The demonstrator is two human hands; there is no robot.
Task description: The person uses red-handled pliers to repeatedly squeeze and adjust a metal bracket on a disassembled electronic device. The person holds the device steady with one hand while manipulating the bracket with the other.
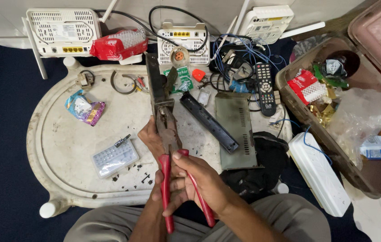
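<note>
Pliers: red-handled pliers [169,188] sit at the near middle of the scene, their nose set against the near end of a long metal bracket [161,105].
Right hand: the right hand [199,179] has its fingers clenched round the red handles, thumb on top.
Left hand: the left hand [151,139] has its fingers wrapped about the bracket just beyond the pliers' nose, steadying it.
Bracket: a dark, worn strip, running from the hands away toward the far side over the white oval table [60,148].
Step in hand: it looks like a part at the bracket's near end is being gripped or bent with the pliers; what exactly the nose bites on is hidden by the hands.
Next move calls for: likely a firm squeeze and a steady hold on the bracket, so that the nose does not slip.
On the table: a clear parts box [114,157] left of the hands, small black bits near it, a black slotted strip [208,121] and a grey vented cover [236,130] to the right, a remote control [265,87] farther off.
Open case: a brown suitcase [316,123] at right holds red packets, crumpled clear plastic [360,118] and blue-and-white cartons.
Far edge: white routers [63,31] with cables.
</note>
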